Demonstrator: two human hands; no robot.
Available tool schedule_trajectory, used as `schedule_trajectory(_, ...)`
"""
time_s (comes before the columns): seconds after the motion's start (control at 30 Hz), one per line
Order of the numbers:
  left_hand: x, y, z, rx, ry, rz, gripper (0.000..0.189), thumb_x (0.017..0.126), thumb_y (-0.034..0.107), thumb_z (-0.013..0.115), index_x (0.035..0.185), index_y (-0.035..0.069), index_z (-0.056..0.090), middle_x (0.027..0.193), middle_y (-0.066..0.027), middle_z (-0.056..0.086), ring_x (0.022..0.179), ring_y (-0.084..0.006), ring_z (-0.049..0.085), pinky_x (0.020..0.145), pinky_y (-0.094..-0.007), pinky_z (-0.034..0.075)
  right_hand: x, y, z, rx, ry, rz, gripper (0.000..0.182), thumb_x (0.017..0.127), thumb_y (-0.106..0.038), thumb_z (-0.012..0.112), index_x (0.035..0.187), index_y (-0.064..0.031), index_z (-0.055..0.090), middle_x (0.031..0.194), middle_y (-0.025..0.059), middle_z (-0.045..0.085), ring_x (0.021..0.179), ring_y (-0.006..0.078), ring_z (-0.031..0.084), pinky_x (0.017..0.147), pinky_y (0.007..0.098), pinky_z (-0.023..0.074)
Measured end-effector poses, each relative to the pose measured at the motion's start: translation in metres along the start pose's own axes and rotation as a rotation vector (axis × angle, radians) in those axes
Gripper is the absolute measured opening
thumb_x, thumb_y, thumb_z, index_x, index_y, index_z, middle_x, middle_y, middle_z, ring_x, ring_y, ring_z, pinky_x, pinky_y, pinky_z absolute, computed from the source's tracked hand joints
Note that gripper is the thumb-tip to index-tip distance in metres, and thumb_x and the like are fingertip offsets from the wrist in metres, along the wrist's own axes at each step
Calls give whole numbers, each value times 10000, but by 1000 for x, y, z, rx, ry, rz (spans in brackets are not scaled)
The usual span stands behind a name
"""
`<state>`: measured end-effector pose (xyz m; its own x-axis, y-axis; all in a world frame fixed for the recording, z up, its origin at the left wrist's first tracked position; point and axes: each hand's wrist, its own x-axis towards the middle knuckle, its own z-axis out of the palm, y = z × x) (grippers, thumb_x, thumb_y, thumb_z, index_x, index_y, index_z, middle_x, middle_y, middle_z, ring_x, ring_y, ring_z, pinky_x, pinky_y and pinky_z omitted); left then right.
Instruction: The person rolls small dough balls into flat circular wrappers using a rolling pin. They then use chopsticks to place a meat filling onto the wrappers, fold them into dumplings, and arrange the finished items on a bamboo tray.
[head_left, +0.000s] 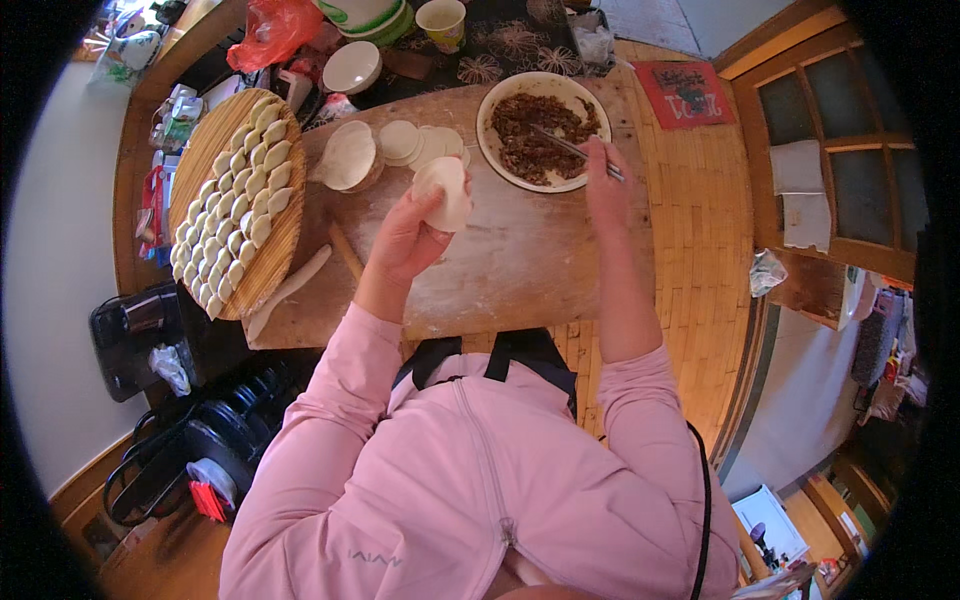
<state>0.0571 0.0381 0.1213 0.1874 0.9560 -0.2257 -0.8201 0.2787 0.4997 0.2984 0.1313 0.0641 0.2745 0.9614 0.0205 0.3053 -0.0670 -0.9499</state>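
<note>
My left hand holds up a round dumpling wrapper over the floured wooden board. In my right hand is a pair of metal chopsticks, their tips in the dark minced filling of a white bowl. Flat wrappers lie overlapping just beyond my left hand. Left of them is a bowl with pale contents. Rows of shaped dumplings cover much of a round wooden board at the left.
A rolling pin lies left of my left forearm, beside a long strip of dough. Behind the board stand a small white bowl, a paper cup and a red plastic bag. A red mat is at the right.
</note>
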Motion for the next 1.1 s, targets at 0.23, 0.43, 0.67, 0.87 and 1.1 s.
schedule_trajectory(0.23, 80, -29, -56, 239, 349, 104, 383, 932, 97, 490, 1281, -39, 412, 1249, -131, 514, 1136, -239, 520, 997, -349, 415, 53, 35, -18, 286, 8, 172, 468, 955, -402, 452, 729, -20, 602, 644, 24, 553, 589, 128, 483, 581, 281, 388)
schedule_trajectory(0.43, 118, -41, -54, 361, 374, 44, 321, 936, 126, 466, 1205, -48, 465, 1174, -113, 557, 1070, -218, 561, 940, -332, 459, 59, 56, -18, 449, 22, 299, 459, 952, -405, 448, 730, -22, 572, 653, 21, 526, 600, 109, 461, 571, 274, 377)
schedule_trajectory(0.67, 88, -71, -37, 476, 487, -16, 307, 910, 139, 506, 1172, -22, 508, 1093, -88, 601, 957, -190, 600, 802, -302, 480, 68, 74, -34, 410, 1, 318, 474, 943, -436, 427, 734, -36, 574, 662, 26, 526, 610, 121, 466, 585, 283, 392)
schedule_trajectory(0.87, 52, -111, -37, 314, 590, -106, 318, 886, 159, 561, 1167, 19, 511, 1041, -68, 617, 909, -158, 604, 727, -286, 472, 57, 64, -54, 73, -157, 64, 418, 941, -351, 467, 731, -19, 606, 649, 20, 565, 613, 117, 506, 601, 275, 409)
schedule_trajectory(1.1, 52, -106, -34, 240, 549, -66, 326, 899, 123, 545, 1193, -3, 480, 1152, -96, 577, 1022, -193, 580, 867, -317, 471, 34, 10, -56, 68, -352, 46, 471, 958, -427, 439, 840, -27, 657, 672, 10, 591, 623, 90, 489, 569, 260, 397)
